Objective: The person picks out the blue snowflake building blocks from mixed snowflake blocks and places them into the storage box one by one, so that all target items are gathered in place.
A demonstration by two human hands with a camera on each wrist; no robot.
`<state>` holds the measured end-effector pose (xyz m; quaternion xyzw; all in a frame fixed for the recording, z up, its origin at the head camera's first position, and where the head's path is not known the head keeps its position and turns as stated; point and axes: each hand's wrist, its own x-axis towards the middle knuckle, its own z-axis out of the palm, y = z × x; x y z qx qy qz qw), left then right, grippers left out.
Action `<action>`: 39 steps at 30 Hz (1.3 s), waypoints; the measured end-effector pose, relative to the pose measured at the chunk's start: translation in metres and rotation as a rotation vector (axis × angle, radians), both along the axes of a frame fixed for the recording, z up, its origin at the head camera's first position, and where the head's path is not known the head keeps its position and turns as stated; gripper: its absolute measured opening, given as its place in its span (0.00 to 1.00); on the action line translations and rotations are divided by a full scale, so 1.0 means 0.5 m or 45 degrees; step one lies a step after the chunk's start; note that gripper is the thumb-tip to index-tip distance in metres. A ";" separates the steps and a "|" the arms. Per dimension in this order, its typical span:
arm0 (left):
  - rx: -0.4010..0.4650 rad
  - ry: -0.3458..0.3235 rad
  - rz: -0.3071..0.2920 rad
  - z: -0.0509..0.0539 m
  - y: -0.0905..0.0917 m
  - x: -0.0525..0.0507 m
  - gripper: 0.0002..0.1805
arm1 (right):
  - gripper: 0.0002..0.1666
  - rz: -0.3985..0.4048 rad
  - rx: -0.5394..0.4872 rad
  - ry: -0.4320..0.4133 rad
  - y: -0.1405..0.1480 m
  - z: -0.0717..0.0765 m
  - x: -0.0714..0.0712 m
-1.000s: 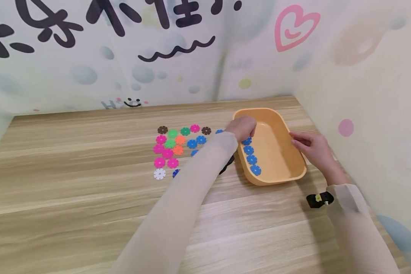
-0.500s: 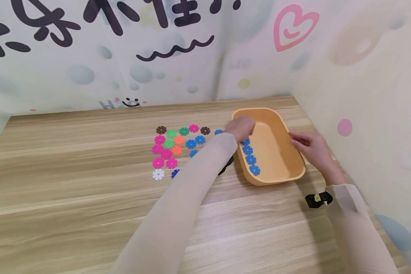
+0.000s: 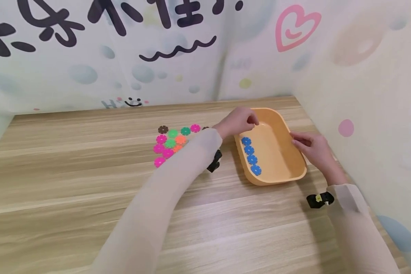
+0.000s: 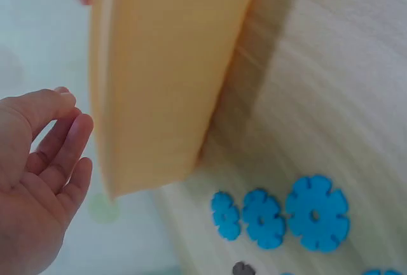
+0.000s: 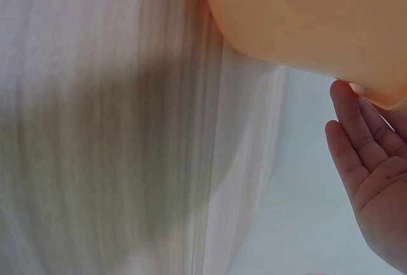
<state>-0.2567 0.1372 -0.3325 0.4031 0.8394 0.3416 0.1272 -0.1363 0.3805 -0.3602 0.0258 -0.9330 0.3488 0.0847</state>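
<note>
The fingers of the left hand (image 3: 238,120) are loosely bent and free, with the thumb close to the other fingertips; this hand is in the air over the far left corner of a yellow-orange tub (image 3: 274,156). The fingers of the right hand (image 3: 314,150) are clamped on the right rim of the tub, thumb and index finger both at the edge. Inside the tub, four blue discs (image 3: 252,159) with notched edges lie in a row along its left wall. The left wrist view shows three more blue discs (image 4: 262,218) on the bench (image 3: 72,171), near the tub, and a brown disc (image 4: 243,268), partly cut off. Farther to the left on the bench there is a group of flat pieces: pink discs (image 3: 160,148), light green discs (image 3: 170,143), a dark green disc (image 3: 185,131) and orange discs (image 3: 180,139); the left sleeve (image 3: 157,198) covers part of this group. Behind the bench stands a pale wall (image 3: 191,72) with black writing (image 3: 104,15).
</note>
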 end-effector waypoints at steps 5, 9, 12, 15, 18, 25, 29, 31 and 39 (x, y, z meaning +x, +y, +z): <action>0.160 -0.113 0.004 0.010 -0.040 0.007 0.08 | 0.18 -0.017 0.013 -0.005 0.003 0.001 0.003; 0.132 -0.149 0.023 0.006 -0.080 0.015 0.07 | 0.18 -0.024 0.019 0.002 0.005 0.000 0.003; 0.077 -0.196 0.034 -0.004 -0.113 0.021 0.07 | 0.17 -0.023 0.022 0.011 0.006 -0.001 0.002; 0.016 -0.239 0.055 -0.020 -0.146 0.026 0.08 | 0.17 -0.022 0.019 0.011 0.005 -0.002 0.002; -0.030 -0.290 0.080 -0.034 -0.181 0.033 0.09 | 0.17 -0.018 0.010 0.009 0.004 -0.002 0.003; -0.103 -0.372 0.144 -0.062 -0.251 0.048 0.10 | 0.17 -0.013 0.000 0.020 0.002 -0.004 0.003; -0.148 -0.336 0.174 -0.077 -0.277 0.051 0.13 | 0.17 -0.028 0.006 0.013 0.002 -0.006 0.002; -0.168 -0.309 0.179 -0.083 -0.285 0.051 0.15 | 0.17 -0.039 0.010 0.006 0.002 -0.005 0.003; -0.263 -0.270 0.187 -0.087 -0.300 0.055 0.17 | 0.18 -0.018 0.003 0.003 -0.002 0.000 0.003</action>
